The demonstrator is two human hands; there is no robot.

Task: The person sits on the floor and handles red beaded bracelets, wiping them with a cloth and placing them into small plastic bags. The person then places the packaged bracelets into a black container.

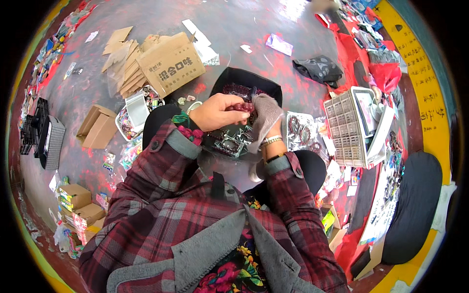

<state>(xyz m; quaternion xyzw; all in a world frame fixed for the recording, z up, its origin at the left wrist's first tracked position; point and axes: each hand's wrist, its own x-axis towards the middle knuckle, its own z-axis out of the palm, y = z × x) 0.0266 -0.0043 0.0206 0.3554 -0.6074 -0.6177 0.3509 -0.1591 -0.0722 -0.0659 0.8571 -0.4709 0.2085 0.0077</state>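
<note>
Over a black open box (267,83) between my knees, my left hand (214,113) is closed on a string of dark red round beads (243,107), pinched between thumb and fingers. My right hand (275,131) meets it from the other side, with a greyish-pink cloth (266,113) gathered around its fingers and hanging below the palm. The cloth touches the beads' right end and hides most of the right fingers. More dark red beads (235,91) lie at the box's far end. Shiny clear-wrapped pieces (233,142) fill its near part.
A clear bag of beaded pieces (299,131) lies right of the box. Further right stands a light plastic crate (346,128). Cardboard boxes (171,65) sit ahead left, near a white tub (137,110) of small items. A dark folded cloth bag (318,70) lies ahead right.
</note>
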